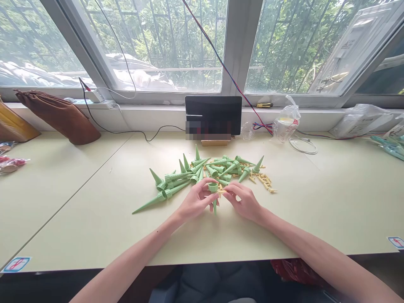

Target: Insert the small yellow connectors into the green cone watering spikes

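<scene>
My left hand (195, 201) pinches a green plastic cone spike (213, 194) held upright, its open cup end up and its tip pointing down toward the table. My right hand (242, 201) is closed on a small yellow plastic piece (221, 192) right beside the cup's rim. Just behind both hands lies a pile of green cone spikes (202, 170), some lying, a few standing tip up. Several small yellow pieces (264, 180) are scattered at the pile's right side.
The pale green table (94, 210) runs to a window sill. A dark tablet on a stand (213, 116) sits behind the pile. A brown pouch (59, 115) lies far left, a plastic bag (285, 122) and cables far right.
</scene>
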Tool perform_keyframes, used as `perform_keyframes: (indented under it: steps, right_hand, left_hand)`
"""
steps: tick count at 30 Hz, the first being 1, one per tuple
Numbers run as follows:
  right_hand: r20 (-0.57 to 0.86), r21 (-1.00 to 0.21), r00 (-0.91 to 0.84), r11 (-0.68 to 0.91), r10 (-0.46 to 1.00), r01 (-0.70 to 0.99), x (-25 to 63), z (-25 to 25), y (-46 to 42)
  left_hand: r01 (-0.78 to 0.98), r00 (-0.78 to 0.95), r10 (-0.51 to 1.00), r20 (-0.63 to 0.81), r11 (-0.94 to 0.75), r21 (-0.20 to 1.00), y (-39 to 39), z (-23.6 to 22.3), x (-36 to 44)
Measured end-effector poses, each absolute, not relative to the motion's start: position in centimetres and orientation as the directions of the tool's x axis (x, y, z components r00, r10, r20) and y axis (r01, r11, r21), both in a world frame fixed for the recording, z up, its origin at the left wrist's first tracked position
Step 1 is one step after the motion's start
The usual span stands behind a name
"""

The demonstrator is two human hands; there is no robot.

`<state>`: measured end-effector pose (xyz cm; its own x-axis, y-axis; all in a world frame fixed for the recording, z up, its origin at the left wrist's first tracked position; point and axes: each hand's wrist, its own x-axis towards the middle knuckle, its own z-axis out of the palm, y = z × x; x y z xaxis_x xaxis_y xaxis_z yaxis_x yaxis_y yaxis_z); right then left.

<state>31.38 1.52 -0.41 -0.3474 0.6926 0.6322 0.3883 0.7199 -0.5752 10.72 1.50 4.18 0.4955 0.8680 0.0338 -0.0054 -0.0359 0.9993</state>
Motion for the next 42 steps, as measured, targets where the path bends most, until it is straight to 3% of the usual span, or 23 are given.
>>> perform_keyframes:
  steps: [14,22,37,42]
  right_hand:
    - [0.568,-0.598,-0.4,0.695,0.719,0.4,31.4,0.1,1.4]
    - [0.556,-0.552,-0.425,0.699,0.715,0.454,31.5,-0.2,1.6]
    - [0.492,-0.531,-0.489,0.694,0.72,0.487,31.6,0.0,1.5]
    - [0.428,-0.592,-0.475,0.635,0.769,0.496,31.6,0.2,1.4]
  left_hand:
    - [0.004,0.519,0.854,0.036,-0.045,0.999,1.6,4.0,10.6]
    - [-0.004,0.528,0.848,0.052,-0.059,0.998,1.6,3.7,10.7]
    - [0.12,0.534,0.846,0.018,-0.097,0.988,1.6,2.9,10.4]
    - [0.123,0.518,0.855,0.014,-0.09,0.988,1.6,3.1,10.5]
